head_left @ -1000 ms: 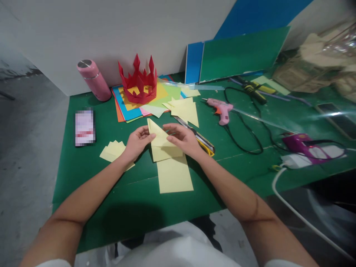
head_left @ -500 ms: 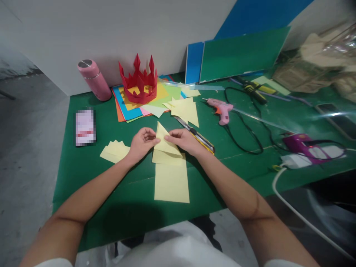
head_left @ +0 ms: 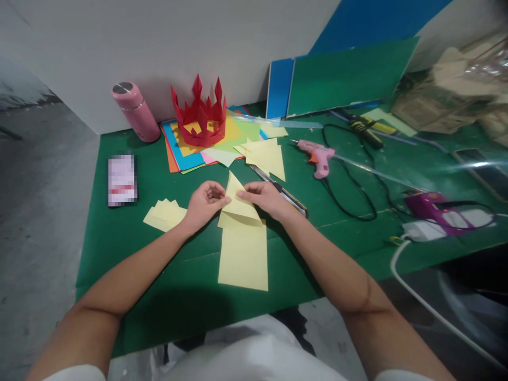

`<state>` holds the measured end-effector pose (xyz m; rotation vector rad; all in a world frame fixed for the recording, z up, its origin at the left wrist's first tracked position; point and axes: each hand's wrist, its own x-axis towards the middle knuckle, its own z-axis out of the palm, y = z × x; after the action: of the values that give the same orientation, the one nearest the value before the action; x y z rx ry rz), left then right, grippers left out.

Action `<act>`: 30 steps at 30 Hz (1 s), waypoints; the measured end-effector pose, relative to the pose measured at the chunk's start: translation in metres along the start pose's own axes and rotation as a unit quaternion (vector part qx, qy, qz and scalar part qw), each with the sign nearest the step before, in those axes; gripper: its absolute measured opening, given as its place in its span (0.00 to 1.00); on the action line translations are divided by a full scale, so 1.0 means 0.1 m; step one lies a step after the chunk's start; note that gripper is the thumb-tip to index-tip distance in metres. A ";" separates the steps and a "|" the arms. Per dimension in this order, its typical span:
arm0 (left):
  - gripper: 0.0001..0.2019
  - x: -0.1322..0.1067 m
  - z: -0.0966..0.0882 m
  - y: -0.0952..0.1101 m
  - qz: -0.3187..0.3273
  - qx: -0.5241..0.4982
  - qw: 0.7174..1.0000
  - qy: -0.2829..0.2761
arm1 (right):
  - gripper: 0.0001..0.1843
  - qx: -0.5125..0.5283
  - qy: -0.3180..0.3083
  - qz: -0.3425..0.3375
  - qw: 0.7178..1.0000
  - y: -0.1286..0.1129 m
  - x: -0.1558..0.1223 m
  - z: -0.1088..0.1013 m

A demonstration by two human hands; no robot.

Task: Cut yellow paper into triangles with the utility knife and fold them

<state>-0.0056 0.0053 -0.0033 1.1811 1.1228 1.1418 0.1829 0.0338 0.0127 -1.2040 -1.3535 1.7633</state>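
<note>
My left hand [head_left: 205, 202] and my right hand [head_left: 265, 198] both pinch a pale yellow paper sheet [head_left: 243, 248] at its far end, where the top is folded over into a raised triangular flap. The rest of the sheet lies flat on the green table [head_left: 130, 248] and reaches toward me. A small pile of folded yellow pieces [head_left: 164, 215] lies just left of my left hand. A utility knife [head_left: 282, 193] lies just behind my right hand.
At the back stand a red paper crown [head_left: 201, 119] on a stack of coloured paper [head_left: 177, 151], a pink bottle [head_left: 135, 111] and more yellow triangles [head_left: 266, 156]. A phone [head_left: 122, 180] lies left. A pink glue gun [head_left: 317, 157], cables and a purple tool [head_left: 434, 207] lie right.
The folded flap has been turned and its tip now stands narrower and more upright. The flat part of the sheet has swung slightly left. Both hands have drawn closer together.
</note>
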 end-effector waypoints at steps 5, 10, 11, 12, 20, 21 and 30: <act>0.19 -0.02 0.01 -0.03 -0.009 0.021 0.999 -0.031 | 0.18 0.012 0.014 -0.002 1.000 0.00 0.02 0.02; 0.18 -0.02 0.01 -0.05 -0.010 0.037 0.998 -0.039 | 0.19 0.010 0.027 0.004 1.000 0.04 0.04 0.03; 0.18 -0.02 0.01 -0.05 -0.010 0.038 0.999 -0.038 | 0.19 0.010 0.029 0.003 1.000 0.05 0.04 0.03; 0.18 -0.02 0.01 -0.05 -0.011 0.038 0.999 -0.037 | 0.19 0.011 0.031 0.003 0.999 0.06 0.04 0.02; 0.18 -0.03 0.00 -0.05 -0.008 0.046 0.998 -0.040 | 0.20 0.015 0.038 0.000 0.999 0.07 0.04 0.02; 0.18 -0.03 0.01 -0.05 -0.008 0.046 0.998 -0.039 | 0.20 0.013 0.038 0.000 0.999 0.07 0.04 0.02; 0.17 -0.04 -0.01 -0.03 -0.004 0.069 0.997 -0.032 | 0.22 -0.004 0.043 -0.009 0.999 0.06 0.03 0.03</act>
<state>-0.0063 0.0012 -0.0065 1.3091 1.1707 1.0251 0.1795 0.0335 0.0059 -1.2532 -1.3183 1.6746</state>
